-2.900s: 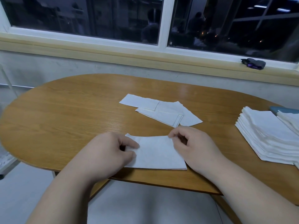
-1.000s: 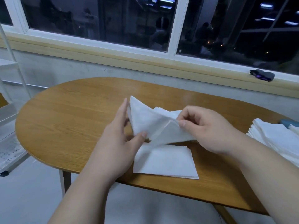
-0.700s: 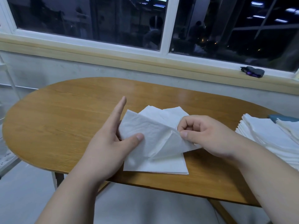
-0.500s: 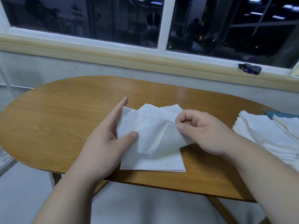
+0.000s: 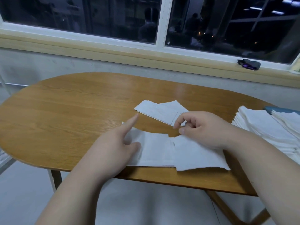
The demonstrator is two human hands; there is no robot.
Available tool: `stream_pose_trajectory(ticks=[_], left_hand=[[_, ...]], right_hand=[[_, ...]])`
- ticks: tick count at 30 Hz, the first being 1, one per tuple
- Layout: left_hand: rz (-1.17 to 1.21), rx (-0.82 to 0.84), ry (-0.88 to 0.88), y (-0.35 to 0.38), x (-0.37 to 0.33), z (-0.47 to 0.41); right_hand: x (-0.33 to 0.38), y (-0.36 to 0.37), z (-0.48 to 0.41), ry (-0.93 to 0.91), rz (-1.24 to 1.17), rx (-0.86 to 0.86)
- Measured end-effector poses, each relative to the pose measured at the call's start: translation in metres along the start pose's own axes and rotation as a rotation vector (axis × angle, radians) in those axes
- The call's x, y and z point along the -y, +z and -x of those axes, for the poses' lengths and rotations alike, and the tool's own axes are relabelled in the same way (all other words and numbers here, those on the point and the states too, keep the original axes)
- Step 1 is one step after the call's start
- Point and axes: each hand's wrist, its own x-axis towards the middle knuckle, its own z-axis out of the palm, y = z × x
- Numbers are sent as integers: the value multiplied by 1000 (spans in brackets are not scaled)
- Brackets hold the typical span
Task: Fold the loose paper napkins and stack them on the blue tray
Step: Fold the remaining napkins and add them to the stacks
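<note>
The right hand pinches the napkin, whose length runs leftward from that grip, under the flat left hand.

The scene is dimly lit; ceiling lights are reflected in the dark window. The left hand is softened by motion blur, and straight lines are bowed near the frame edges.

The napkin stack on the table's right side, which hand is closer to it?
Right. The right hand is just left of the napkin stack, pinching the flat napkin; the left hand rests farther left.
</note>
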Motion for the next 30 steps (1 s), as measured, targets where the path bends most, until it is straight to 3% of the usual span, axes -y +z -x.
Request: stream_pose_trajectory(ticks=[4,10,15,19,23,27,30], left_hand=[[-43,-16,-26,3,3,-2],[252,-62,29,-1,5,1],[263,-10,44,3,1,2],[234,-14,57,3,-3,4],[232,0,103,4,-2,4],[376,35,118,2,2,4],[463,31,135,1,2,4]], right_hand=[[-16,9,2,59,103,36],[-37,9,4,98,282,-2],[-46,7,3,60,397,-28],[-27,22,3,-42,213,-121],[-1,38,0,-66,-53,-47],[11,44,-3,-47,-319,19],[11,45,-3,-96,-437,-25]])
